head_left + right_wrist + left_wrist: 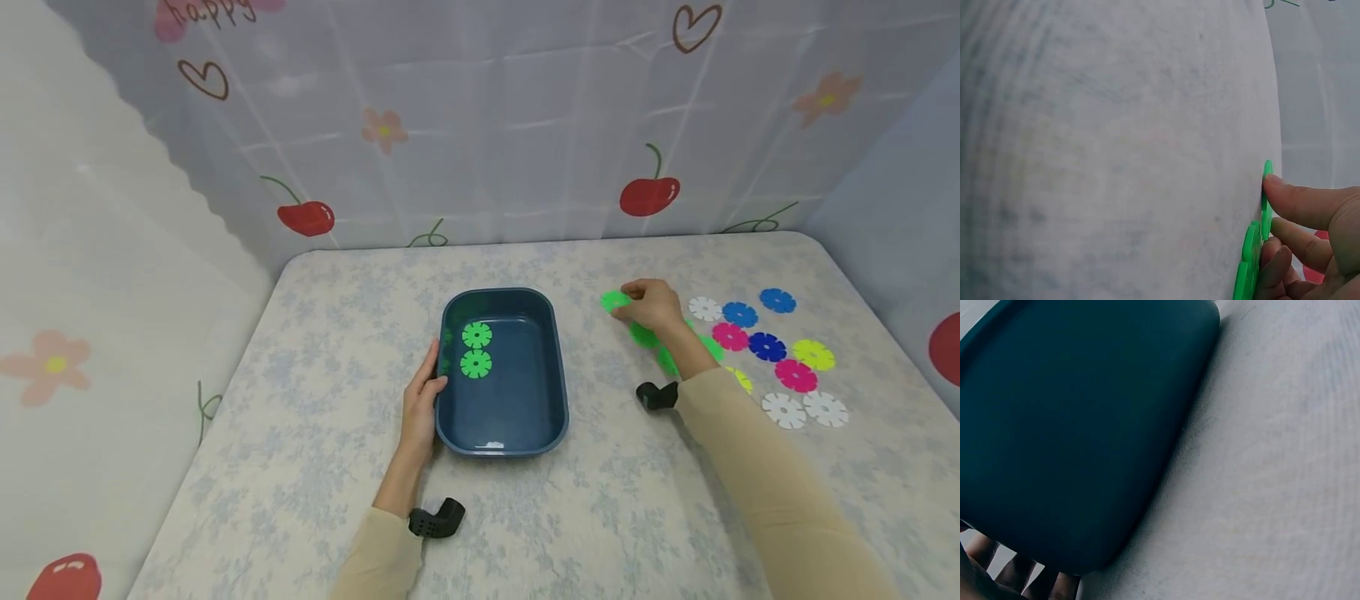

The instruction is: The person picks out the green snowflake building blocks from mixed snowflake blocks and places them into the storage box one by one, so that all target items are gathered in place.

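Head view shows a blue tray (517,408) on a cloth-covered bench (337,375), roughly midway between its left and right edges, the tray's long sides running toward the far edge. Inside it, two green discs (476,363) lie one behind the other toward the tray's left wall. The left hand (420,408) holds that left wall, thumb at the rim and fingers along the outside; the left wrist view shows its fingertips against the tray's dark outer surface.

Nearer the bench's far edge, to the right of the tray and well apart from it, the right hand (654,307) pinches a green disc (613,300) between thumb and fingers, its grip narrow. The right wrist view shows that disc edge-on, with more green discs just beside it; whether it is lifted from the cloth I cannot tell.

Toward the bench's right edge lies a loose spread of notched discs: a white disc (705,309) close to the right hand, a blue disc (777,300) farthest back, a dark blue disc (767,347) between two pink discs (796,375), a yellow disc (813,354) on the outer side, and two white discs (826,409) nearest the person.
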Tool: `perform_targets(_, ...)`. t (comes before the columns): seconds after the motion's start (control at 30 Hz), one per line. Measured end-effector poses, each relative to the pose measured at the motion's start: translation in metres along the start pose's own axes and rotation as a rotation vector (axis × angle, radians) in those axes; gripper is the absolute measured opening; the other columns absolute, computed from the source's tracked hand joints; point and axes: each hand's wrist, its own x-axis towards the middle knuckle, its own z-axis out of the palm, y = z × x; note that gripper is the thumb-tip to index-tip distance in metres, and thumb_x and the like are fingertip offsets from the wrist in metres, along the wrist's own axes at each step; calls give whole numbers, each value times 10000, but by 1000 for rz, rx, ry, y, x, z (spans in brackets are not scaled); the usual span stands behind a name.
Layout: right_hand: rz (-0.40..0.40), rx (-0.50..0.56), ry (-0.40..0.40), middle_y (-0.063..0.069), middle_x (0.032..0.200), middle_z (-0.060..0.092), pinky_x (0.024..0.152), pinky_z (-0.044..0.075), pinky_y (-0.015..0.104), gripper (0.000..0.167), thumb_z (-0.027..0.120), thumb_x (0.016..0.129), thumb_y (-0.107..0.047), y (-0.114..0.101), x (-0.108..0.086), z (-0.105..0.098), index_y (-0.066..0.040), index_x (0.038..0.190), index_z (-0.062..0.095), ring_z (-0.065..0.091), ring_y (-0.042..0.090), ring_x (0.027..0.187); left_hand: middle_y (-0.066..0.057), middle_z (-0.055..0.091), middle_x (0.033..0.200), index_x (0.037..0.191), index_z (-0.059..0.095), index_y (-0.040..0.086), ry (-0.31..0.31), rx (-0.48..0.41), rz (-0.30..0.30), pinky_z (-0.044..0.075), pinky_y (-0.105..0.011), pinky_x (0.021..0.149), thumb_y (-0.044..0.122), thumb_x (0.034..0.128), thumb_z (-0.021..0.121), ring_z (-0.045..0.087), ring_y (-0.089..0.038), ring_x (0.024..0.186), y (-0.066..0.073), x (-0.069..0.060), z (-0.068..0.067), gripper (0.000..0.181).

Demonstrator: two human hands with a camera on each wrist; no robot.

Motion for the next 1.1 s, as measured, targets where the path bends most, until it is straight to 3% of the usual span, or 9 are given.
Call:
perform_targets(0.27,-7,-45,12,279,1359,459,970,442,538,529,683,897,-145,1,1,3,27,1359,492,441,432,1210,32,246,1618,1546,313,187,0,4,-1,144,-435,1229,81,985,399,160,-158,1513,-1,1,0,577)
perform_targets(0.57,-24,-43,95,203,1154,556,745,470,400,388,665,909,-121,1,1,0,-30,1274,571,514,348,995,45,243,1616,1545,311,204,-2,5,1,143,-423,1230,85,984,394,160,-144,1511,1,0,0,579)
perform_targets(0.7,-26,-8,91,198,1142,564,713,496,343,352,617,942,-117,0,-3,-3,-39,1284,591,596,306,934,49,246,1615,1543,314,209,-4,1,3,143,-415,1231,81,986,394,161,-136,1510,1,0,-1,577)
perform_targets(0.87,2,117,70,186,1109,532,699,580,288,393,595,951,-75,-3,-10,-7,-6,1336,554,691,137,725,49,245,1615,1543,314,214,-3,-2,4,144,-413,1231,97,987,400,162,-133,1509,1,1,-1,574)
perform_targets(1.1,-21,195,59,150,1038,504,723,585,255,445,591,965,-108,-10,-24,-12,-5,1390,509,723,145,769,39,228,1622,1546,305,209,-11,1,5,136,-431,1232,118,989,403,148,-145,1514,1,0,0,573)
